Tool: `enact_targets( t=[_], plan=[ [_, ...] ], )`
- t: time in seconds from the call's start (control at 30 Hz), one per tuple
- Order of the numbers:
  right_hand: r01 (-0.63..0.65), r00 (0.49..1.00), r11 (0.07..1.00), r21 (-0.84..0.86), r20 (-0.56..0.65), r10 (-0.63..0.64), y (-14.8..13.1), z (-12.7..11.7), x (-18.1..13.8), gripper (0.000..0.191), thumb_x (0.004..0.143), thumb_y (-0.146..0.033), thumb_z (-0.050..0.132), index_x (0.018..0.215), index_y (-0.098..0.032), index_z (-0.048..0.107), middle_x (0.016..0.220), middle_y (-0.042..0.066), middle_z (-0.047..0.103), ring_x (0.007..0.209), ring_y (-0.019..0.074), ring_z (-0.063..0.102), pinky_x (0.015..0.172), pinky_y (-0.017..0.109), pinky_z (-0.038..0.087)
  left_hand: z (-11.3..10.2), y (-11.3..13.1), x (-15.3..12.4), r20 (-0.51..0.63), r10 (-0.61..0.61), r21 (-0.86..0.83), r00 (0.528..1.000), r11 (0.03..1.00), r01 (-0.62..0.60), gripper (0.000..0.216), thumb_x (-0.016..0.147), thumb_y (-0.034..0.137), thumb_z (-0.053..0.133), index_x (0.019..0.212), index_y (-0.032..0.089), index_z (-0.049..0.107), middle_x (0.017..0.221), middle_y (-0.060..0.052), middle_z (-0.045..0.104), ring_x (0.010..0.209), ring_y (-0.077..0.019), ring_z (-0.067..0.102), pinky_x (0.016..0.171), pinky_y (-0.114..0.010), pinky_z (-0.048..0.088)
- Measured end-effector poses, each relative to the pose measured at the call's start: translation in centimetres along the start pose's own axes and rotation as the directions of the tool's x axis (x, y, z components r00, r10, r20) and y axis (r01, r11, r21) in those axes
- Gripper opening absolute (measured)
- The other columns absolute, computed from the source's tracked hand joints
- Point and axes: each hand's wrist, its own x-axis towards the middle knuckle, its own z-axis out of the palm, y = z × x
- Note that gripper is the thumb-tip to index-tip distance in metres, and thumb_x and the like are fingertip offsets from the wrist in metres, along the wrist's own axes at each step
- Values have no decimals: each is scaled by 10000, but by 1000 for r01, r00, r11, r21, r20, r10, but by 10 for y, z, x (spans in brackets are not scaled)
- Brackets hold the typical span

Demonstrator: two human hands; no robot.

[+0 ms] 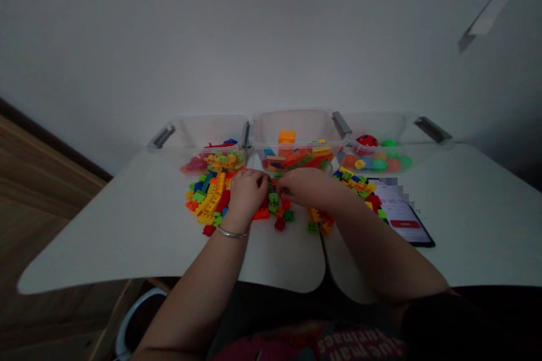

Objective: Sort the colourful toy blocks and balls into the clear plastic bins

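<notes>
Coloured plastic building bricks (210, 198) lie scattered on the white table (127, 225). My left hand (247, 190), with a thin bangle at the wrist, is curled knuckles-up over the bricks in the middle. My right hand (305, 186) is curled beside it, and the two hands almost meet over a small dark and green brick piece (273, 197). The fingertips of both hands are hidden, so I cannot make out what they grip. More bricks (358, 183) lie to the right of my right forearm.
Three clear plastic bins stand along the back: the left bin (199, 132) and the middle bin (296, 130) hold bricks, the right bin (381, 124) holds coloured balls. A phone (404, 214) with a lit screen lies at the right. The wall is just behind.
</notes>
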Motion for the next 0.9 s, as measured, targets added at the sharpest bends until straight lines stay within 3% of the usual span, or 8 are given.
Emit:
enact_targets(
  t=[0.47, 0.63, 0.9],
  plan=[
    [-25, 994, 996, -87, 102, 34, -15, 10, 7, 257, 868, -136, 548, 971, -215, 770, 1005, 94, 766, 880, 263, 724, 723, 331, 549, 1, -1, 0, -4, 5, -5, 1000, 1000, -5, 289, 914, 273, 476, 938, 209, 757, 1009, -82, 741, 1001, -247, 617, 967, -395, 454],
    [-48, 995, 992, -115, 85, 58, -10, 16, 9, 201, 865, -161, 594, 976, -172, 761, 993, 130, 759, 893, 260, 719, 736, 313, 551, 0, 0, 0, -5, 2, -2, 1000, 1000, -2, 277, 903, 271, 488, 936, 218, 758, 1003, -78, 742, 1006, -255, 620, 956, -397, 457],
    [-69, 998, 988, -138, -5, 69, -7, 24, 10, 307, 918, -106, 446, 1029, -137, 731, 1069, 144, 710, 921, 236, 700, 734, 290, 549, 0, 0, 0, 3, 5, -2, 1000, 1000, -5, 276, 901, 267, 492, 946, 208, 758, 1015, -82, 742, 1013, -261, 619, 956, -399, 455]
  ],
)
